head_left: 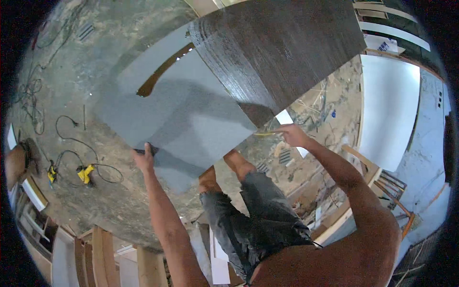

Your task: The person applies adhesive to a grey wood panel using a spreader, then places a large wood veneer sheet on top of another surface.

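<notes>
A large pale grey sheet [205, 119] slants in front of me. On it lies a long brown streak of glossy liquid [165, 71]. My left hand [143, 158] grips the sheet's near left edge, thumb on top, with a dark patch beside the thumb that may be shadow. Beyond the sheet and to the right is a wide dark brown board [291, 52], streaked with a wet shine along the side next to the sheet. My right hand [294, 136] is closed around a thin yellow strip [264, 134] at the sheet's right corner; its kind is unclear.
Yellow power tools [85, 174] with black cords lie on the stained floor at left. A white panel [389, 110] leans at right by the wall. Wooden frames [103, 253] stand at lower left. Scraps and offcuts [315, 110] litter the floor under the brown board.
</notes>
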A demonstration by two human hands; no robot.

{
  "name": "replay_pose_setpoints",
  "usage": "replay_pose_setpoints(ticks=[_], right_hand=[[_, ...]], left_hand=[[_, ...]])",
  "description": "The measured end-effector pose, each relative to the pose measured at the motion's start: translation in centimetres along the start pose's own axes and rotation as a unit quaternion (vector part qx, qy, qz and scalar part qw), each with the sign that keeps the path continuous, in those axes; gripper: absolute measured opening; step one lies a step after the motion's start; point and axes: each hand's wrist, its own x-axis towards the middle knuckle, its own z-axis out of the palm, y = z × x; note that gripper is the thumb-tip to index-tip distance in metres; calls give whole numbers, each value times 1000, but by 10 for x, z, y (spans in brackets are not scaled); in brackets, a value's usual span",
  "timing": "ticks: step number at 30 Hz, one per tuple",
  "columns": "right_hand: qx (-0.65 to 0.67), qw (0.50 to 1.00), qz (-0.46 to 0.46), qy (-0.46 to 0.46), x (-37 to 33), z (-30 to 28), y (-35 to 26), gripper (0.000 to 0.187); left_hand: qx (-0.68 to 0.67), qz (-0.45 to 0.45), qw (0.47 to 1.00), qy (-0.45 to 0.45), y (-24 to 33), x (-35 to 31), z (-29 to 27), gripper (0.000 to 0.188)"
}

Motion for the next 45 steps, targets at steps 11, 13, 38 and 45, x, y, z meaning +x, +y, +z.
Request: replay_pose_setpoints(ticks=[11, 13, 38, 45], right_hand=[[-121, 896, -298, 307, 265, -140, -219, 62], [-239, 869, -292, 321, 304, -120, -210, 66], [-311, 892, -219, 246, 335, -102, -202, 69], [-293, 879, -182, 329, 357, -128, -201, 64]], left_hand=[[5, -23, 999, 48, 39, -19, -3, 96], [-19, 7, 999, 44, 39, -14, 12, 96], [18, -62, 997, -33, 50, -17, -3, 96], [31, -46, 998, -30, 44, -17, 4, 96]])
